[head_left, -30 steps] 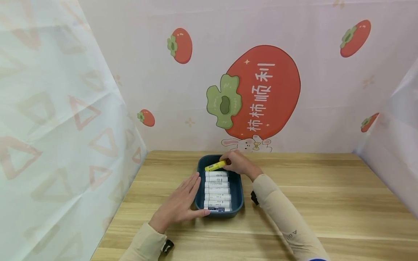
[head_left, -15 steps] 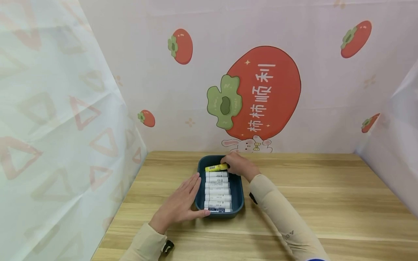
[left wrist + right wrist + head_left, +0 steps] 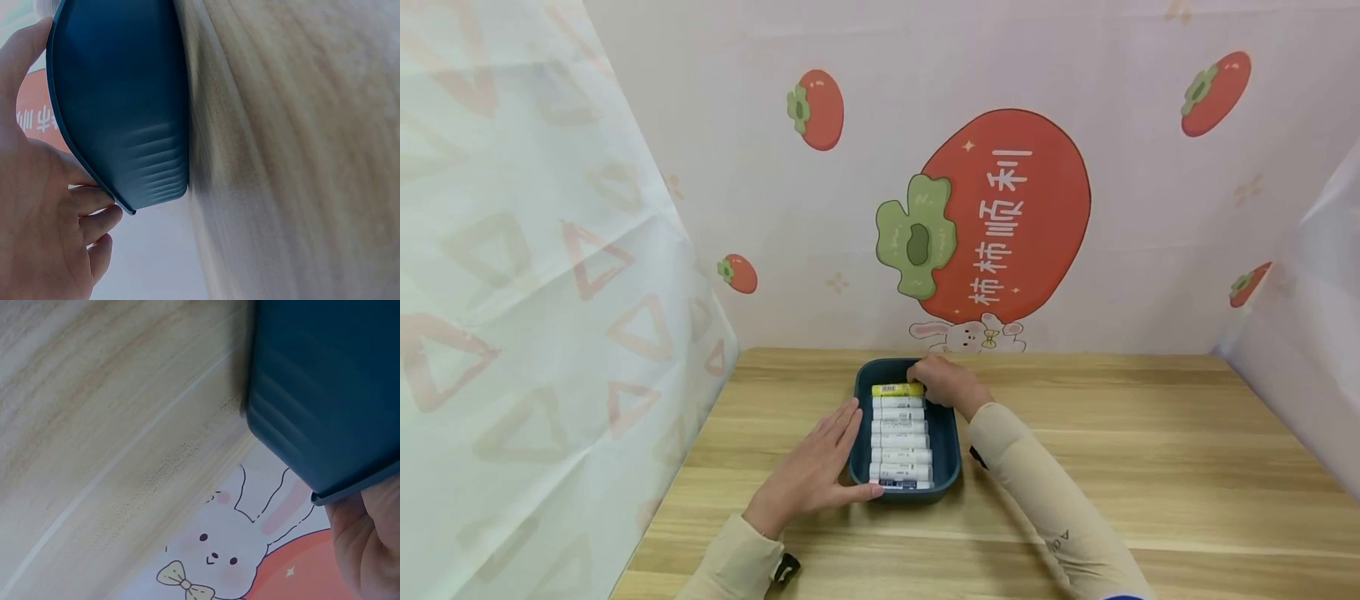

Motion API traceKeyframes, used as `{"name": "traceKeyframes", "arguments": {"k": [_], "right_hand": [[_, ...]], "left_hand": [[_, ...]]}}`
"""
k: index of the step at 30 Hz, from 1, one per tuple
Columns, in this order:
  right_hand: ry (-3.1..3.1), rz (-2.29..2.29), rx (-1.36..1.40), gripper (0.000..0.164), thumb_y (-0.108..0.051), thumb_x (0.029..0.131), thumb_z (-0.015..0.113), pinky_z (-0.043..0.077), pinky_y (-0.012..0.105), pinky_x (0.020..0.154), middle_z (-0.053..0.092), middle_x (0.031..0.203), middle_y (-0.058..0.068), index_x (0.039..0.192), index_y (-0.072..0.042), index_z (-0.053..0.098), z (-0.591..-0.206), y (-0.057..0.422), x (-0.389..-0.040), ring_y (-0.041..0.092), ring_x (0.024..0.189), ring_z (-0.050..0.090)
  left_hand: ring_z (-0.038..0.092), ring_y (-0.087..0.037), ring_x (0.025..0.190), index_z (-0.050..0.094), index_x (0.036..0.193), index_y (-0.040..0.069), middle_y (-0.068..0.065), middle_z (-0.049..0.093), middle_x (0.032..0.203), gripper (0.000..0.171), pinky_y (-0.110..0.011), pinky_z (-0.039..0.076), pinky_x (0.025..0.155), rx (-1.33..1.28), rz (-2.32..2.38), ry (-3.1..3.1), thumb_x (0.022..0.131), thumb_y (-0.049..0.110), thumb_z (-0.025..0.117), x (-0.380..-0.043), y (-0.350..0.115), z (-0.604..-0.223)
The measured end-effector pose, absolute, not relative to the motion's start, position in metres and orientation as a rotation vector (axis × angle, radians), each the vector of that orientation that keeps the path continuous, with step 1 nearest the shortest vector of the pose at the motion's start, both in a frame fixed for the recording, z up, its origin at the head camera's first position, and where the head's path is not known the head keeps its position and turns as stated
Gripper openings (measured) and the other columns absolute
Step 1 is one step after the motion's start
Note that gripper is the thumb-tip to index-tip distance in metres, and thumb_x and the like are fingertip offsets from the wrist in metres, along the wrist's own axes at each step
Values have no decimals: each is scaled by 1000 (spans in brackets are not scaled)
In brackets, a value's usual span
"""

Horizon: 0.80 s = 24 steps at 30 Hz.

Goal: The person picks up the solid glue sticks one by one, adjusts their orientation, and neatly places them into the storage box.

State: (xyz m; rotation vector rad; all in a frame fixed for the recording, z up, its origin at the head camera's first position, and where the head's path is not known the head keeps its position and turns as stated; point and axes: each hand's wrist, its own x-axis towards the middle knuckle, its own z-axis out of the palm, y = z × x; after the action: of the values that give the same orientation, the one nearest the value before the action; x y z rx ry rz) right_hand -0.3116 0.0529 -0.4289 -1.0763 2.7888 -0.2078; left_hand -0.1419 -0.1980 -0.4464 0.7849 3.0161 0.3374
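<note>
A dark blue plastic bin (image 3: 946,450) stands on the table, with a row of white glue-stick-like tubes (image 3: 900,440) inside. At the far end of that row lies a yellow glue stick (image 3: 895,389), level and parallel to the others. My right hand (image 3: 946,383) reaches over the bin's far right corner, its curled fingers at the yellow stick's right end; the fingertips are partly hidden. My left hand (image 3: 812,467) lies along the bin's left side, fingers straight against the rim and thumb at the near edge. In the left wrist view, its fingertips touch the rim.
A wooden table (image 3: 1120,467) extends to both sides of the bin. Behind it hangs a light backdrop (image 3: 760,167) printed with persimmons and a rabbit. A pale patterned sheet (image 3: 550,292) rises along the left.
The yellow stick has gone from tilted to level in the row, and its dark end no longer shows. My right hand has lowered slightly with it. My left hand has stayed put.
</note>
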Motion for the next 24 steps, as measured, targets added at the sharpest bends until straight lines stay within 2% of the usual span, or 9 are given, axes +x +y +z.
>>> {"name": "traceKeyframes", "arguments": {"k": [9, 12, 14, 16, 19, 21, 24], "right_hand": [[2798, -108, -1129, 15, -1, 96, 72, 59, 29, 77, 71, 91, 1, 106, -10, 78, -430, 54, -308, 16, 78, 59], [2805, -173, -1145, 12, -4, 97, 73, 60, 30, 79, 71, 90, 2, 106, -8, 79, -425, 55, -305, 16, 77, 58], [2811, -217, -1155, 14, -7, 98, 73, 62, 34, 85, 74, 95, 4, 111, -6, 78, -421, 57, -302, 18, 80, 61], [2826, -264, -1167, 20, -10, 99, 74, 61, 43, 100, 78, 106, 8, 118, -4, 78, -418, 61, -300, 21, 88, 67], [2839, -318, -1165, 31, -13, 100, 74, 51, 55, 116, 77, 125, 13, 128, -2, 74, -413, 67, -296, 28, 112, 73], [2847, -338, -1154, 36, -16, 101, 73, 47, 56, 119, 74, 134, 15, 134, -1, 71, -410, 72, -292, 31, 125, 70], [2851, -371, -1114, 42, -19, 102, 72, 52, 51, 115, 70, 140, 17, 139, 0, 67, -403, 78, -284, 33, 132, 66]], "left_hand": [[18, -30, 166, 20, 168, 0, -16, 14, 178, 118, -52, 27, 133, 785, 323, 3025, 91, 83, 53, -140, -197, -445], [17, -29, 166, 19, 168, 0, -16, 13, 179, 118, -52, 26, 133, 784, 317, 3025, 91, 84, 52, -140, -197, -444], [17, -30, 166, 19, 168, 0, -16, 14, 178, 118, -52, 27, 133, 786, 315, 3030, 91, 84, 52, -140, -197, -444], [18, -30, 166, 20, 168, 0, -16, 14, 178, 118, -52, 28, 132, 785, 310, 3034, 91, 84, 52, -140, -198, -445], [19, -31, 166, 21, 167, 0, -17, 15, 178, 118, -52, 28, 132, 784, 308, 3037, 91, 84, 53, -140, -199, -445], [20, -31, 166, 21, 168, 0, -17, 15, 178, 118, -52, 28, 132, 782, 308, 3035, 91, 84, 53, -140, -199, -445], [19, -31, 166, 21, 168, 0, -17, 15, 178, 117, -52, 28, 132, 782, 304, 3035, 91, 84, 53, -140, -199, -445]]}}
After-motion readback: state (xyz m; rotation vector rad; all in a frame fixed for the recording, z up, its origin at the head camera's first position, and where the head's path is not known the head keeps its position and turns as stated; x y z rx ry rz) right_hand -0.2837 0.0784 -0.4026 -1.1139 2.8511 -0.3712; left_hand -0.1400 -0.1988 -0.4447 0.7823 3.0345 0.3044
